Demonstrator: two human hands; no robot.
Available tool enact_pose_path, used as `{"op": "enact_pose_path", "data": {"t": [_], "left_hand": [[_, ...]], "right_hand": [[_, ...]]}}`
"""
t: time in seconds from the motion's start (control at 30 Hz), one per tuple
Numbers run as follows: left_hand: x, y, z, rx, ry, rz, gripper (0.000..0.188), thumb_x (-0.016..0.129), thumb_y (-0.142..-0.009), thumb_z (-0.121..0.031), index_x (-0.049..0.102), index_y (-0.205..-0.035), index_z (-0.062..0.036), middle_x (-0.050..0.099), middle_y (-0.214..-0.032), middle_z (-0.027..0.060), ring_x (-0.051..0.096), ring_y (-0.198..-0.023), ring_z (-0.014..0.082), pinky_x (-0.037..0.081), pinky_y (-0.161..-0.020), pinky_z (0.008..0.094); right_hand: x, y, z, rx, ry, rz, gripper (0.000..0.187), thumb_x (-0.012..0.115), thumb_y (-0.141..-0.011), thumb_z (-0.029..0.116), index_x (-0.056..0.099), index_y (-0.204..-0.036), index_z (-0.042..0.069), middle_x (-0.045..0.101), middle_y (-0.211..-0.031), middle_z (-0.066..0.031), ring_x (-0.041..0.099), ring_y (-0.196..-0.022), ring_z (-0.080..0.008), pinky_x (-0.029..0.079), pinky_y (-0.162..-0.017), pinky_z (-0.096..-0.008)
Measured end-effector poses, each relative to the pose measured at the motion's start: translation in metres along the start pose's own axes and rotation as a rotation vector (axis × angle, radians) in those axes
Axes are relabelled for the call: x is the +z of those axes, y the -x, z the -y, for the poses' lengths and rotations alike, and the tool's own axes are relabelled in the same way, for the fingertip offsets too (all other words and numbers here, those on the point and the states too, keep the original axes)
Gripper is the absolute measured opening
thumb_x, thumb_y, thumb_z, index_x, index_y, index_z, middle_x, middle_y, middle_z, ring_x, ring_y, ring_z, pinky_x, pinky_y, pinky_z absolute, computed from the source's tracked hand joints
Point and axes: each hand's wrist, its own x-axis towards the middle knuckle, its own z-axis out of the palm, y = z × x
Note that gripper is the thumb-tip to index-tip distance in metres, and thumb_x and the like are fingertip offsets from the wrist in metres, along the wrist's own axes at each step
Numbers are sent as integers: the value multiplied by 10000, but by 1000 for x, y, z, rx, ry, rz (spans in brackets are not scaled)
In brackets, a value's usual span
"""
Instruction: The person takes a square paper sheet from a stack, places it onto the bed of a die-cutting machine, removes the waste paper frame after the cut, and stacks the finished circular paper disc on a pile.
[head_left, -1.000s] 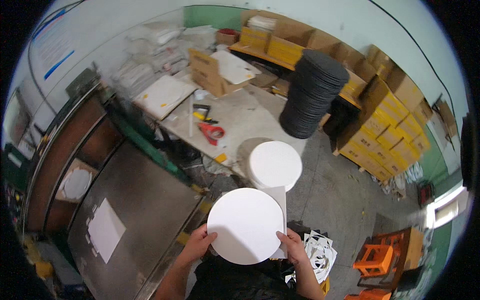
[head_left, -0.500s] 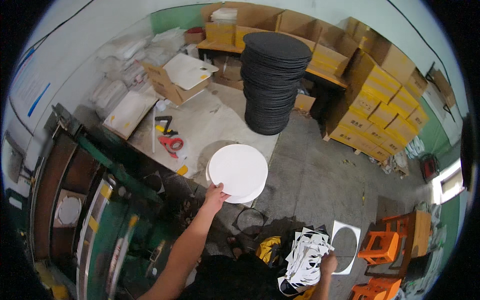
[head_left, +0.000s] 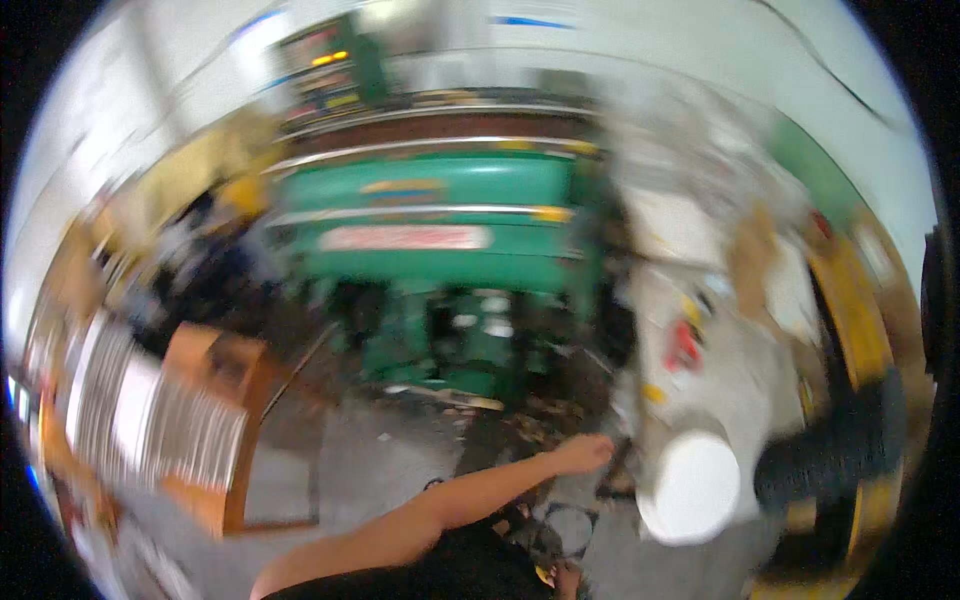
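In the head view, a worker's blurred left hand (head_left: 585,454) hangs beside the desk (head_left: 740,400), nothing visible in it, its fingers too smeared to tell how far open. The right hand (head_left: 566,578), low in frame, is equally unclear. White discs (head_left: 692,488) stand stacked at the desk's near end, presumably for easy reach.

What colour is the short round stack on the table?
The short stack is white, clearest in the head view.
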Motion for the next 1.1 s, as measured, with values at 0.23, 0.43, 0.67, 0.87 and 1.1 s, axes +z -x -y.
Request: {"op": "enact_pose_path", "data": {"t": [0.23,0.43,0.67,0.87,1.1], "left_hand": [[-195,341,175,-769,267,-924,339,597,-875,-320,649,-1132,-105,694,-892,82,669,-708,195,532,-698,382],[-307,735,146,-629,370,-2468,209,597,-891,-230,574,-998,-52,581,-887,67,565,-826,205,472,-765,393],[-448,866,50,-516,565,-2430,582,605,-885,-475,505,-1260,-42,608,-1091,78,584,-967,186,454,-783,335],[-461,858,60,-451,282,-2413,567,672,-880,-331,478,-1268,34,588,-1119,121,564,-999,191,463,-835,339],[-445,827,51,-571,78,-2442,568,651,-900,-344,457,-1279,32,557,-1155,153,531,-1043,211,453,-865,355]], "right_hand": [[126,-32,173,-229,875,263,362,602,-914,245,473,-657,24,423,-573,-68,433,-501,-188,412,-539,-361],[318,24,192,-625,1551,542,371,590,-927,262,469,-663,29,429,-583,-55,428,-501,-178,419,-541,-349],[751,394,145,-1277,824,1551,529,666,-895,315,530,-1274,-27,579,-1259,-206,565,-1169,-296,437,-983,-352],[918,536,73,-1188,922,1473,779,600,-848,576,450,-1372,19,497,-1354,-222,471,-1259,-356,374,-1039,-399],[911,509,44,-931,699,1599,736,591,-866,561,470,-1381,50,544,-1338,-162,521,-1225,-285,395,-1011,-350]]}}
